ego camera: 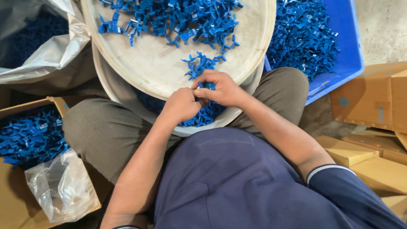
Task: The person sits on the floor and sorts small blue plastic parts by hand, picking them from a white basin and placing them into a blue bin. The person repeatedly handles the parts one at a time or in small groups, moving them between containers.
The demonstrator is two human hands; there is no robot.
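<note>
Both hands meet at the round white tray's (140, 76) near rim: the left hand (182, 105) and right hand (222, 89) pinch blue plastic clips (202, 64). A blue crate (345, 51) of clips sits beyond the right knee, a cardboard box (17, 199) of them by the left.

Open bare floor of the round white tray (161, 63) between the far heap of blue plastic clips (178, 17) and the small cluster (201, 63) just ahead of the hands; room to pass there. Hemmed left by the grey plastic bag (55, 55), right by the blue crate (347, 51). Knees tight under the tray rim. Cardboard boxes (369, 101) crowding the right side, an open carton (25, 140) the left.
</note>
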